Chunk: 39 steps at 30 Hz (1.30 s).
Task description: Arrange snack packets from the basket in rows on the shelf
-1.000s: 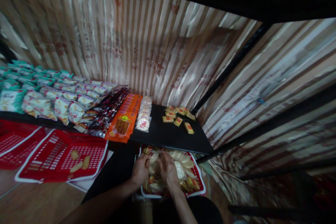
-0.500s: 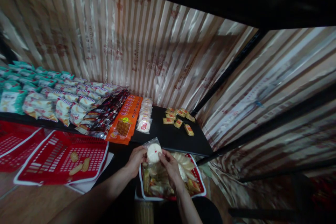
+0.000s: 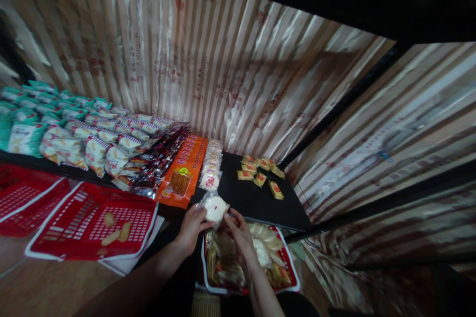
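Observation:
A round white rice cracker in a clear wrapper (image 3: 215, 209) is pinched between both hands, above the front edge of the black shelf. My left hand (image 3: 191, 230) grips the wrapper's left side. My right hand (image 3: 238, 230) has its thumb and fingers closed on the right edge. Below them stands a red basket with a white rim (image 3: 293, 270), holding more round white crackers (image 3: 264, 252) and yellow packets (image 3: 280, 273). Just beyond the held cracker, a row of similar wrapped crackers (image 3: 211, 168) lines the shelf beside an orange snack bag (image 3: 180, 178).
Several small yellow packets (image 3: 260, 179) lie on the black shelf (image 3: 238, 203). Further left are dark red packets (image 3: 156, 158), white bags (image 3: 96, 153) and green bags (image 3: 28, 136). A red basket (image 3: 87, 218) with a few tan pieces sits below. A black post (image 3: 338, 109) slants at the right.
The held cracker has moved slightly up towards the row on the shelf, both hands still on it. The view has shifted a little, so the scene sits further right.

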### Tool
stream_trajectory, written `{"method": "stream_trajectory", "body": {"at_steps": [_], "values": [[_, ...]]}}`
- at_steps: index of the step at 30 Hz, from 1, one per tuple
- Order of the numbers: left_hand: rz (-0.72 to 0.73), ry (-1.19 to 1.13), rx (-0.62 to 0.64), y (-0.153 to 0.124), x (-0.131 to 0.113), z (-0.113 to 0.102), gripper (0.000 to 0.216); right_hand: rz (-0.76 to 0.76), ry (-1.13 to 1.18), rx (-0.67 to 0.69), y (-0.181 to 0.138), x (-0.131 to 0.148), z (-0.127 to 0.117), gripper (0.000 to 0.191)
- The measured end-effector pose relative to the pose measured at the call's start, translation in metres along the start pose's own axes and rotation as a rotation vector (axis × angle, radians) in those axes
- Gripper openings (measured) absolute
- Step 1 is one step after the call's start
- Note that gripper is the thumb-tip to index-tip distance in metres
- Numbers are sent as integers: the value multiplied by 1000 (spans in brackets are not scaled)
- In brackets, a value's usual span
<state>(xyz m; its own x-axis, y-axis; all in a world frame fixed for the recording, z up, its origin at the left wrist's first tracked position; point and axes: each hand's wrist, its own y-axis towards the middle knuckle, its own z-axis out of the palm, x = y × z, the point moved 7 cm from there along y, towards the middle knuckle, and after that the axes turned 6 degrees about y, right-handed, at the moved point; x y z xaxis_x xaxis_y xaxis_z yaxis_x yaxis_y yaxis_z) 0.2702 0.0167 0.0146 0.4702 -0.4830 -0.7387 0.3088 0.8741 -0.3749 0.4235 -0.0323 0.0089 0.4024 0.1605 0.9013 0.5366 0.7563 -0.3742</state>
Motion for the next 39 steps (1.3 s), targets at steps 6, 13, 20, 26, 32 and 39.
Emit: {"method": "stream_trajectory", "body": {"at_steps": [6,13,20,26,32,39], "values": [[45,-109,3,3,0,-5,43,68,-4,84,0,-10,18,45],[118,-12,19,8,-10,-10,38,179,175,128,-5,-7,34,45],[592,646,155,-6,-36,4,18,347,359,277,-10,5,56,42],[798,983,195,-9,-40,1,34,268,258,305,0,8,54,36],[848,1100,259,-2,-36,0,41,217,198,272,12,9,52,35],[732,943,227,18,-55,-5,36,227,2,433,14,16,51,36]]}}
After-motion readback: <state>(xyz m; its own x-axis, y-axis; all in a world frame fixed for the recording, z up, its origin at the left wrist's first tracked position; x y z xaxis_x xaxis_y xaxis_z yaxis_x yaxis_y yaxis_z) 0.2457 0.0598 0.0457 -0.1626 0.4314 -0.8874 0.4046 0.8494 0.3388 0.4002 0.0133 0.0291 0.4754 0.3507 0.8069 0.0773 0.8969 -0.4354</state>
